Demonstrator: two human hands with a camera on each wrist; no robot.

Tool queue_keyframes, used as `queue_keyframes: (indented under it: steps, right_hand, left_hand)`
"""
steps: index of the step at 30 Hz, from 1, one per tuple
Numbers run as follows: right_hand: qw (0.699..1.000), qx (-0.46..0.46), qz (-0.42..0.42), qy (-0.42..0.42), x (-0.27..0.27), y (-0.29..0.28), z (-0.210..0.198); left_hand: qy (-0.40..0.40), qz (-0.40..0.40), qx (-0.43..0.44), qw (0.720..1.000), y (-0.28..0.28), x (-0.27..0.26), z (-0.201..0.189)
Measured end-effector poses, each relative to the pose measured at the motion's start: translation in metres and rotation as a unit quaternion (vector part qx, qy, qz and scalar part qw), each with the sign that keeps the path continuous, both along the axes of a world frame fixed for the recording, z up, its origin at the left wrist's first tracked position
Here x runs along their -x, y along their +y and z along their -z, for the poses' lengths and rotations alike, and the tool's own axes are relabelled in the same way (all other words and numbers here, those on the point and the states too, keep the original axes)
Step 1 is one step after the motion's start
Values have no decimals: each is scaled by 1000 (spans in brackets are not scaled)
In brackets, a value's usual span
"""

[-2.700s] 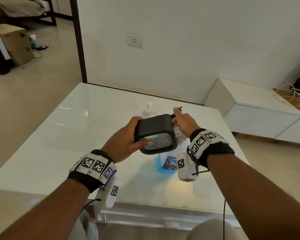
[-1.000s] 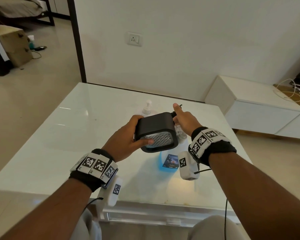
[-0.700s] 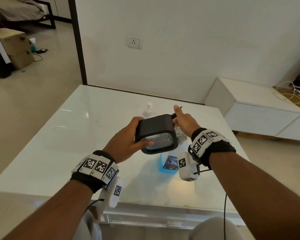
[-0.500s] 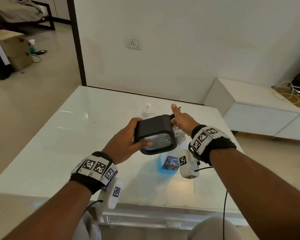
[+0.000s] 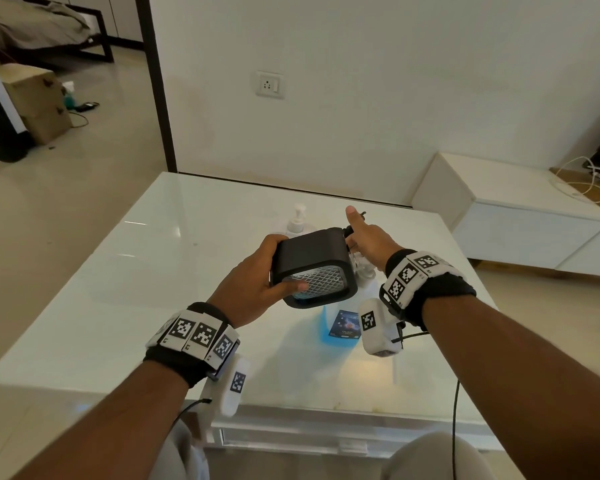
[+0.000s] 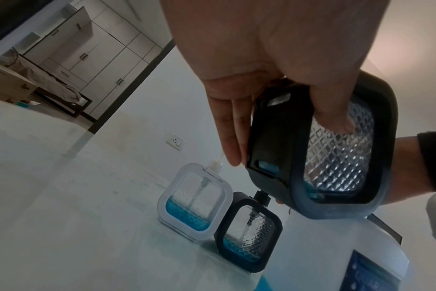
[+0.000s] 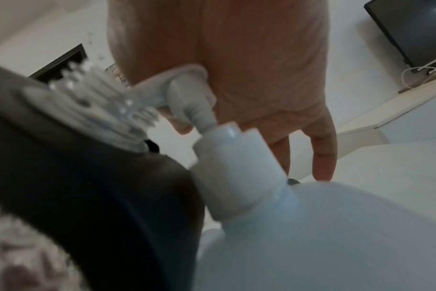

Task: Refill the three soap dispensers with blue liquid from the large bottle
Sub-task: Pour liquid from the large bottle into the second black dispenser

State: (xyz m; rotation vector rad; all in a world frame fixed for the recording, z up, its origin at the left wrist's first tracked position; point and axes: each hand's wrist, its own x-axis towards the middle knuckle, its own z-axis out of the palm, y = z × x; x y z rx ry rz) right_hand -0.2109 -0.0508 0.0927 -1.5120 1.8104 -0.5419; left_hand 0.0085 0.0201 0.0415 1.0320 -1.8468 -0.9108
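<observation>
Left hand tips a black dispenser to the big bottle's pump, right hand on the pump head.

Low centre of the head view, the large bottle stands on the white table. Above it the left hand grips the tilted black-framed dispenser, thumb on its faceted glass. The right hand presses flat on the white pump head, fingers straight. Farther back stand a white-framed dispenser and a second black dispenser, touching, each part-filled with blue.

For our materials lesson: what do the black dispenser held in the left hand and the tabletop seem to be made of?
Black dispenser: a matte black frame, probably plastic or rubber, round a clear window with a diamond-cut pattern that glints, so glass or hard clear plastic. Tabletop: glossy white, likely glass or lacquer, since it mirrors light.
</observation>
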Motion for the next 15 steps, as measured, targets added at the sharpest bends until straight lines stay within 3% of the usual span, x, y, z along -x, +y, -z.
queue_keyframes:
  steps: [3,15]
  right_hand:
    - [1000,-22,-4,-13,0,0,-2]
    - [998,47,38,-11,2,3,6]
  left_hand:
    - [-4,-3,0,1000,-1,0,1]
    - [-12,-9,0,1000,-3,0,3]
